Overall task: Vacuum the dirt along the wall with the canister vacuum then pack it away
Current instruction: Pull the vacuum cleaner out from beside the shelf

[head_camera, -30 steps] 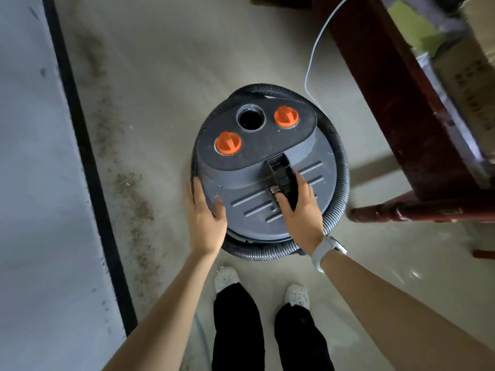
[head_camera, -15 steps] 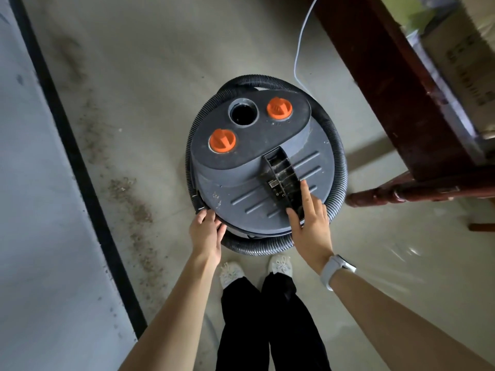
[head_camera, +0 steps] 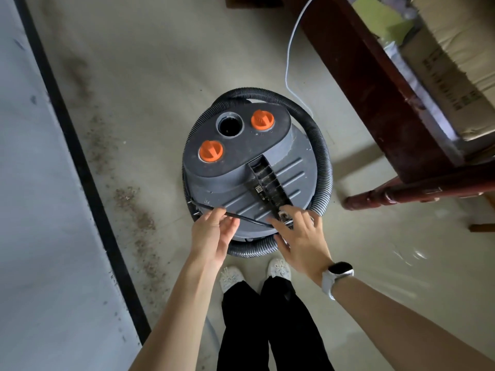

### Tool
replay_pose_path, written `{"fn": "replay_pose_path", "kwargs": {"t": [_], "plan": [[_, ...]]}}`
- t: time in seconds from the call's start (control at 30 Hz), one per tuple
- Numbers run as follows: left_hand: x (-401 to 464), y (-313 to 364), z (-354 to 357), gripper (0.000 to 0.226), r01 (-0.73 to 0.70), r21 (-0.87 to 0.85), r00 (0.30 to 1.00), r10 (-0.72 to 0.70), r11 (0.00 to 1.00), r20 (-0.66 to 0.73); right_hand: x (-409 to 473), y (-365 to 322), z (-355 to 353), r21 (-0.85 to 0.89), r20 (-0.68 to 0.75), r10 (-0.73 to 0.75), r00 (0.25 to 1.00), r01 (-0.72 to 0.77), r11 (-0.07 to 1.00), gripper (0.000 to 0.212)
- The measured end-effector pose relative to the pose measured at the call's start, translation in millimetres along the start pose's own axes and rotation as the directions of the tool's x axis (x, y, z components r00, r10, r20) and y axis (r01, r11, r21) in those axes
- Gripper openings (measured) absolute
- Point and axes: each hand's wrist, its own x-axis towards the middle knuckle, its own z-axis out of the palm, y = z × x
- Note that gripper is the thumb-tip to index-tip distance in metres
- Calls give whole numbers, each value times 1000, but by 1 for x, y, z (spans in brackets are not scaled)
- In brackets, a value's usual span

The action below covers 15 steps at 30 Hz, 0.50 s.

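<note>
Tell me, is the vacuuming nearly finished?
Not yet. Nothing looks done: brown dirt lies along the wall, and the hose is coiled round the vacuum. The left hand pinches a thin black cord near the right hand. Vacuuming and packing remain.

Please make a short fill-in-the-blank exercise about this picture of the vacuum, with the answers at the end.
1. The two round knobs on the canister vacuum are ____ in colour.
2. The ribbed hose is coiled ____ the canister.
3. The dirt lies on the floor along the ____.
4. The smartwatch sits on the ____ wrist.

Answers: orange; around; wall; right
</note>
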Motion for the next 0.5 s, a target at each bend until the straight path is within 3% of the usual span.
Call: {"fn": "replay_pose_path", "kwargs": {"t": [0.13,0.33,0.5], "plan": [[-16,-1,1,16,-10,-112,995,21,994,98,15,12,-15,179,-6,-61,998,62,982,7],[-27,2,23,19,52,-333,996,-26,942,83,34,52,-63,34,-161,52,986,-47,998,30],[-30,31,38,22,-56,-386,997,74,921,31,62,74,-102,50,-209,112,971,-104,993,31]]}}
